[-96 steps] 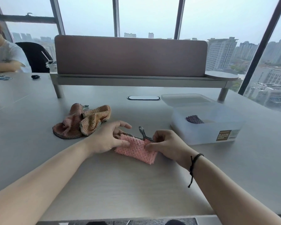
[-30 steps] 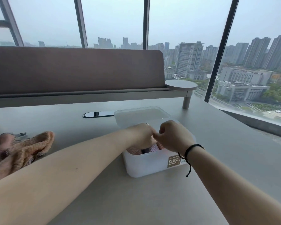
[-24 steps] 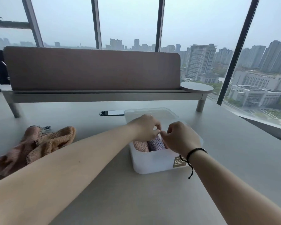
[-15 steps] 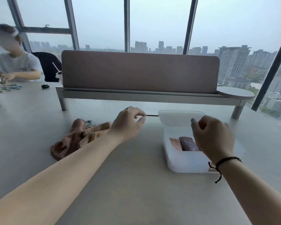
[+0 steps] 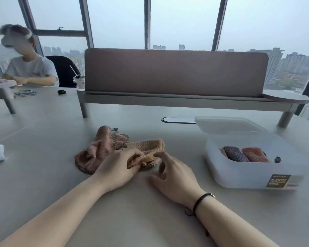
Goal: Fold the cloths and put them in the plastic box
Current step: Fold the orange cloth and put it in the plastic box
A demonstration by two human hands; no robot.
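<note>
Now your left hand (image 5: 118, 167) lies palm-down, fingers pinching the orange cloth (image 5: 146, 150) on the table (image 5: 43, 175). Your right hand (image 5: 175, 177) hovers beside it, fingers curled and loose, grasping nothing. Two folded cloths (image 5: 244, 155) sit inside the plastic box (image 5: 248, 173) well to the right.

I sit at a wide pale grey table (image 5: 43, 175), with a brown padded divider (image 5: 175, 72) on a raised grey shelf (image 5: 168, 101) at twelve o'clock. Behind it, tall windows (image 5: 182, 22) with dark frames show hazy sky and city towers. At ten o'clock another person (image 5: 29, 68) sits before a black chair (image 5: 64, 70).
</note>
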